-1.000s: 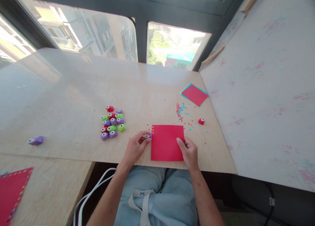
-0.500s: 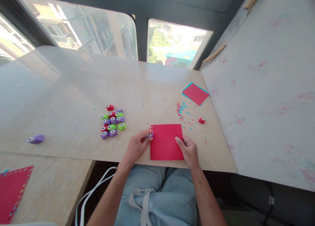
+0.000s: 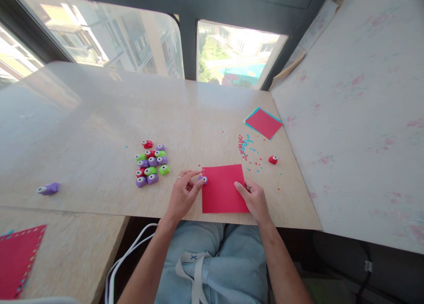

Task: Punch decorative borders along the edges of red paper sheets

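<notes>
A square sheet of red paper (image 3: 222,193) lies in front of me near the table's front edge. My right hand (image 3: 255,200) is closed on its right edge, thumb on top and fingers underneath. At the left edge sits a small purple craft punch (image 3: 203,179), with the sheet's border at its mouth. My left hand (image 3: 183,191) pinches the punch, its thumb against the near side and its index finger stretched along the far side. A few small punched holes show in the sheet's upper left corner, just beyond the punch.
Several red, green and purple punches (image 3: 151,163) stand grouped to the left. A purple punch (image 3: 48,189) lies farther left; a red punch (image 3: 273,159) is on the right. Paper bits (image 3: 245,146) are scattered near a paper stack (image 3: 264,123). Punched red paper (image 3: 21,260) lies lower left.
My left index finger has lifted off the top of the punch, so more of the punch shows. The red sheet has turned slightly, still in my right hand.
</notes>
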The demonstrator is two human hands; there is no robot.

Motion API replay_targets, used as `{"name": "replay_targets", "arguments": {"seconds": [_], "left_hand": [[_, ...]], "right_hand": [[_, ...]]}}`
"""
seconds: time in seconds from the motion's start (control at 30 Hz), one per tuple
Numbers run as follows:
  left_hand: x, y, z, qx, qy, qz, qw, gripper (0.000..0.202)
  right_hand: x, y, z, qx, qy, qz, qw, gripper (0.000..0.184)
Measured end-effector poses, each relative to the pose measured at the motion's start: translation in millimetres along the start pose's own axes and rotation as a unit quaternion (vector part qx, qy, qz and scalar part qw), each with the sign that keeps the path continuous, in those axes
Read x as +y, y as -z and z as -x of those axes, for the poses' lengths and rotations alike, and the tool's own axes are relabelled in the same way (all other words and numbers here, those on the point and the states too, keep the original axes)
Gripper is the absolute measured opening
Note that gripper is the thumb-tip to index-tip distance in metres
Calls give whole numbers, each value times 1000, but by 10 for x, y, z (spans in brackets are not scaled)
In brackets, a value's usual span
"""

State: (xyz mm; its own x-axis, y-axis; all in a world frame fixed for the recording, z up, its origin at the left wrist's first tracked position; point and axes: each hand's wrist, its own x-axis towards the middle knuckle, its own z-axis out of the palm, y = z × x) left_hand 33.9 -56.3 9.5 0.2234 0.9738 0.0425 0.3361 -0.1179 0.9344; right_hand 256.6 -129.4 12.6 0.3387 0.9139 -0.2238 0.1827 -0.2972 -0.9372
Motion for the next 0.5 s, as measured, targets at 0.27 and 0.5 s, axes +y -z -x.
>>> {"name": "replay_targets", "arguments": {"seconds": [0.27,0.5], "left_hand": [[15,89,-7,-46,25,-44,998,31],[-4,102,5,-57,-5,-91,994,22]], "right_hand": [[-28,-8,-15,11,-19,-10,1000,47],[-40,-14,-32,14,-30,2,999,47]]}}
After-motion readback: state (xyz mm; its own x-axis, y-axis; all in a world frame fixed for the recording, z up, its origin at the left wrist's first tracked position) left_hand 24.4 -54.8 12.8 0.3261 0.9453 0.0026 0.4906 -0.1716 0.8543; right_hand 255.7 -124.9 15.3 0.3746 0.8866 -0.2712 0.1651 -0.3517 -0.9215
